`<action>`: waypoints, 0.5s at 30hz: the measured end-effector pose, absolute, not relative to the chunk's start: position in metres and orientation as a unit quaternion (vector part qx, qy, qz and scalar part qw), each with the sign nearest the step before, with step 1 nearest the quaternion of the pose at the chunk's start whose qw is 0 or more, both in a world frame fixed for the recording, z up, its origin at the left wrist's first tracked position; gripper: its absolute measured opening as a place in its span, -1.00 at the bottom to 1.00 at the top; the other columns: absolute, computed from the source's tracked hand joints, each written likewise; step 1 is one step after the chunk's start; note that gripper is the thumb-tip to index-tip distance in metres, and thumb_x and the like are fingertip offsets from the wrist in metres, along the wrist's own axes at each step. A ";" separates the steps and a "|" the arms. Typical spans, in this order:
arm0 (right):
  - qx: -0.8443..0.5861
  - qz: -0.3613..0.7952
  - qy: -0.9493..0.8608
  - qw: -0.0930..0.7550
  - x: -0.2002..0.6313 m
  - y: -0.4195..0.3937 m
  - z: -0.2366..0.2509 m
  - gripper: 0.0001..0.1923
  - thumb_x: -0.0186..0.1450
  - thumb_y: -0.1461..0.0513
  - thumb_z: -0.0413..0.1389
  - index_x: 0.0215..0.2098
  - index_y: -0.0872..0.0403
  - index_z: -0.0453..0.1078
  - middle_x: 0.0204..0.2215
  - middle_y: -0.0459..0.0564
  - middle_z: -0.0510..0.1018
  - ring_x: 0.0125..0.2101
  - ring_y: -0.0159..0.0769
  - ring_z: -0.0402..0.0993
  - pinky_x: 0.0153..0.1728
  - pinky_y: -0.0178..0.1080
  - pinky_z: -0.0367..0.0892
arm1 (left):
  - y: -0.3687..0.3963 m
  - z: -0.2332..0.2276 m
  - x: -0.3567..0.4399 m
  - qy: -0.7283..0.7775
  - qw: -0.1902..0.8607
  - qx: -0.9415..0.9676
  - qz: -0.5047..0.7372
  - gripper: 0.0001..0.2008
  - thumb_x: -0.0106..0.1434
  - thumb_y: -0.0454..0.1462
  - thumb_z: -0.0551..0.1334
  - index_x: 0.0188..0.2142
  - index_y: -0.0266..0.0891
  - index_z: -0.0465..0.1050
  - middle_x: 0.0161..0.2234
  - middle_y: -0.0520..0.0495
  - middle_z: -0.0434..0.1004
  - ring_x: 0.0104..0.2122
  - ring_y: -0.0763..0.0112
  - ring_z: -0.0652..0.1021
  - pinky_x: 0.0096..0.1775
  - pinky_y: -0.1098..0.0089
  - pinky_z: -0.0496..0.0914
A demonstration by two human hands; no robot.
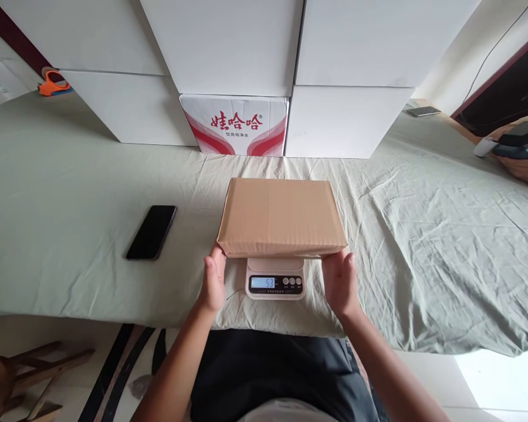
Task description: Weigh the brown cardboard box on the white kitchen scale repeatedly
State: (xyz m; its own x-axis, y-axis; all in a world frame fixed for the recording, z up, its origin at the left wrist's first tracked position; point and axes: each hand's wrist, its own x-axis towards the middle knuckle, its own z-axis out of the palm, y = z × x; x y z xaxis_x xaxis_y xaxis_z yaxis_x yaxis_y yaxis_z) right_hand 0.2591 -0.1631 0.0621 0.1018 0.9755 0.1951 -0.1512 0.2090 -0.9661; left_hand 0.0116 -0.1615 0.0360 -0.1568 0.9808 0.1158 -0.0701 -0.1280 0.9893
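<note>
Scale (275, 280) display "53", ctn (281, 217) atop

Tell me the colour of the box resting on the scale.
Plain brown cardboard box, seen in the head view.

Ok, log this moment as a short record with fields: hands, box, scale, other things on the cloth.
left hand: open, fingertips at the near left corner of the cardboard box
right hand: open, at the box's near right corner
box: closed, resting on the scale
scale: white, display lit, reads about 53
phone: dark, face up, left of the box
backdrop: white boxes and a red-printed carton
surface: green cloth
</note>
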 end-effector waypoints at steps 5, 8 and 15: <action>-0.413 0.425 -0.511 0.623 0.259 -0.116 0.091 -0.19 0.49 -0.31 -0.29 0.50 -0.17 0.24 0.42 -0.05 0.48 0.60 0.02 0.06 0.60 0.14 0.14 | -0.113 0.062 0.005 0.439 0.419 0.523 0.599 -0.08 0.38 0.42 -0.27 0.49 0.14 0.24 0.46 -0.03 0.42 0.56 0.02 0.24 0.55 -0.03 0.19; -0.383 0.391 -0.543 0.637 0.263 -0.067 0.095 -0.22 0.48 -0.33 -0.23 0.46 -0.21 0.28 0.39 -0.10 0.51 0.59 0.03 0.09 0.63 0.12 0.07 | -0.058 0.063 0.002 0.408 0.408 0.554 0.599 -0.04 0.34 0.47 -0.18 0.48 0.07 0.25 0.46 -0.06 0.41 0.57 -0.05 0.22 0.56 -0.07 0.16; -0.411 0.405 -0.512 0.636 0.265 0.003 0.043 -0.14 0.46 -0.34 -0.20 0.48 -0.07 0.26 0.48 -0.06 0.40 0.61 -0.02 0.04 0.66 0.07 -0.02 | 0.023 0.021 0.007 0.426 0.457 0.552 0.553 0.09 0.19 0.56 -0.08 0.45 0.00 0.32 0.50 -0.12 0.34 0.57 -0.11 0.20 0.56 -0.14 0.12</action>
State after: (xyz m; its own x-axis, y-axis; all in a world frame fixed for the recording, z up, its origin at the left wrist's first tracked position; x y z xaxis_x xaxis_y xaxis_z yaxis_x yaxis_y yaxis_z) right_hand 0.2651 0.0028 0.0433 0.1479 0.9365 0.3181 -0.0951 0.3336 -0.9379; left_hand 0.0069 0.0226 0.0213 0.0262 0.9750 0.2205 -0.0348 -0.2195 0.9750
